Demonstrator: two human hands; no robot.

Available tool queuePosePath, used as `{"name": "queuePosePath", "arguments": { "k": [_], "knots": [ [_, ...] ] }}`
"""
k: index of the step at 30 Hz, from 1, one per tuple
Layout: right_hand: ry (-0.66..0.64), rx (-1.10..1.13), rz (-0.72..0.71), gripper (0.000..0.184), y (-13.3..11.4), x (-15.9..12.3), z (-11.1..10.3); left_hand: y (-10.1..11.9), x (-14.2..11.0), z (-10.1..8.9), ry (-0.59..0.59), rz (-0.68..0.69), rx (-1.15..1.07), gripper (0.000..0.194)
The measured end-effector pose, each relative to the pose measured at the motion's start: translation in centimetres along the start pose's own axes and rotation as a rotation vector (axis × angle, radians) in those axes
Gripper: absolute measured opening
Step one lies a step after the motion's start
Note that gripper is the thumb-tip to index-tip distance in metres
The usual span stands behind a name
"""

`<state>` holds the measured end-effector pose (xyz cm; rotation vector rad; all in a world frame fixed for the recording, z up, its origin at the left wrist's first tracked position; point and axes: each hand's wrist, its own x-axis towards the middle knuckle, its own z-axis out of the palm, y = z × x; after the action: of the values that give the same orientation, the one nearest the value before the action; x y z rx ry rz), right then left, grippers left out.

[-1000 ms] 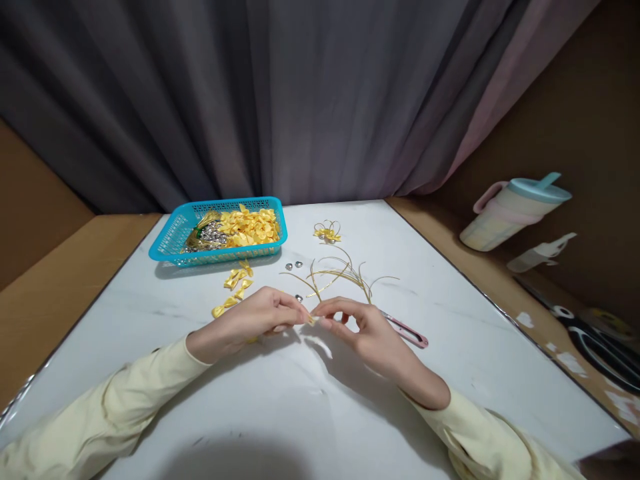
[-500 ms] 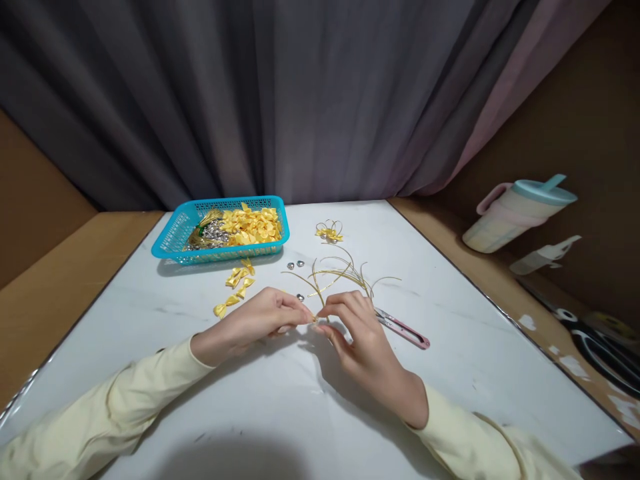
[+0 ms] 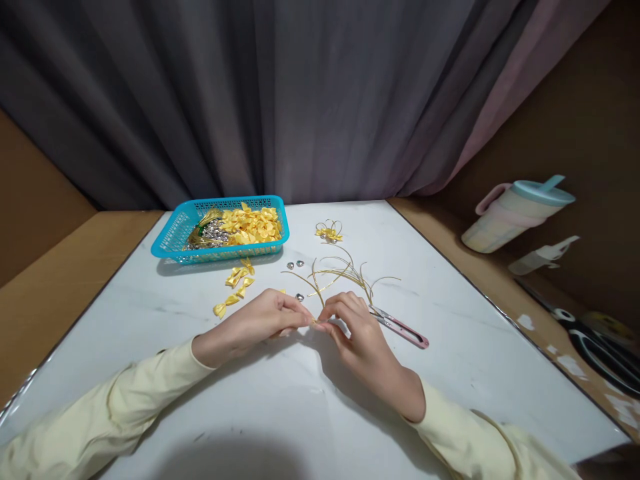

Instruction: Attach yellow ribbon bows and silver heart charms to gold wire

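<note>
My left hand (image 3: pixel 275 315) is closed, thumb and forefinger pinching one side of a small bit of gold cord (image 3: pixel 315 322). From the other side my right hand (image 3: pixel 353 323) pinches the same bit, so the fingertips nearly meet; most of the cord is hidden by them. Loose gold cords (image 3: pixel 345 272) fan out just beyond my right hand. Pink-handled thread snips (image 3: pixel 400 327) lie beside its knuckles. Past my left hand are several yellow satin bows (image 3: pixel 234 293) and silver heart-shaped gems (image 3: pixel 299 297).
A blue basket (image 3: pixel 170 250) at the back left holds yellow bows, silver gems and a gold cord bundle. Yellow bows with looped cord (image 3: pixel 329 232) lie at the back. Off to the right stand a tumbler (image 3: pixel 510 217), a small bottle (image 3: pixel 543 257) and black-handled scissors (image 3: pixel 600 353).
The fingertips of my right hand have closed in on the gold bit, drawing nearer to my left fingers. My left hand has hardly moved.
</note>
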<state>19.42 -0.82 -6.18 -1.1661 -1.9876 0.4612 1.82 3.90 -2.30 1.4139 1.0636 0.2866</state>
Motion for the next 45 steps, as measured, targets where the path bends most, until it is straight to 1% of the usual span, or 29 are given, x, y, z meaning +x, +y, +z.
{"name": "queuePosePath", "arguments": {
  "k": [3, 7, 10, 14, 18, 21, 25, 28, 33, 37, 45],
  "knots": [
    [0.000, 0.032, 0.017, 0.015, 0.1, 0.1, 0.0, 0.0, 0.0, 0.0, -0.017, 0.016, -0.004, 0.023],
    [-0.008, 0.080, 0.048, 0.016, 0.2, 0.3, -0.2, 0.0, 0.0, -0.1, -0.049, 0.012, -0.012, 0.028],
    [-0.027, 0.130, 0.116, 0.014, 0.2, 0.4, -0.5, -0.1, 0.0, -0.3, -0.073, -0.008, -0.024, 0.029],
    [-0.069, 0.208, 0.213, 0.014, 0.1, 0.7, -1.0, -0.1, 0.1, -0.4, -0.073, -0.030, -0.040, 0.029],
    [-0.099, 0.244, 0.259, 0.014, 0.1, 0.9, -1.3, 0.0, 0.1, -0.4, -0.080, -0.029, -0.053, 0.028],
    [-0.095, 0.224, 0.217, 0.011, 0.1, 0.9, -1.4, 0.0, 0.1, -0.5, -0.076, -0.025, -0.058, 0.029],
    [-0.034, 0.143, 0.087, 0.005, 0.1, 0.7, -1.5, -0.1, 0.2, -0.4, -0.064, -0.037, -0.061, 0.030],
    [0.005, 0.077, 0.007, 0.008, 0.0, 0.5, -1.5, -0.3, 0.3, -0.4, -0.071, -0.022, -0.083, 0.029],
    [0.038, -0.056, -0.128, 0.012, -0.2, 0.1, -0.9, -0.5, 0.3, -0.3, -0.049, 0.005, -0.103, 0.023],
    [0.039, -0.128, -0.145, 0.014, -0.1, -0.1, -0.4, -0.3, 0.2, -0.3, -0.041, 0.019, -0.075, 0.019],
    [0.037, -0.137, -0.131, 0.011, -0.1, 0.0, -0.2, -0.3, 0.1, -0.1, -0.037, 0.027, -0.077, 0.021]
  ]
}}
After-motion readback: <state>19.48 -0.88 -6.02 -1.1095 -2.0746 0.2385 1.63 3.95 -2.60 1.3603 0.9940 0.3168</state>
